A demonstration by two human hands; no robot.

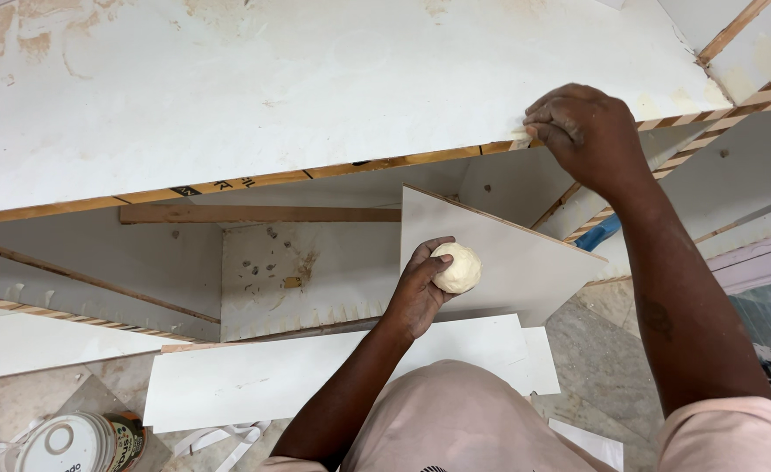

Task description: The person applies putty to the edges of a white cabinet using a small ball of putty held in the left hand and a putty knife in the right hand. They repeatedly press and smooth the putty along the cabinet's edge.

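My left hand is closed around a pale cream ball of putty, held in front of a loose white panel that leans inside the cabinet. Higher up and to the right, the fingertips of my right hand press a small dab of the same pale putty against the raw plywood edge of a large white laminated board. That edge runs from lower left to upper right across the view.
Under the board lies an open white cabinet interior with screw marks and a wooden batten. White panels lie on the stone floor. A tin with a white lid stands bottom left. A blue object shows near my right forearm.
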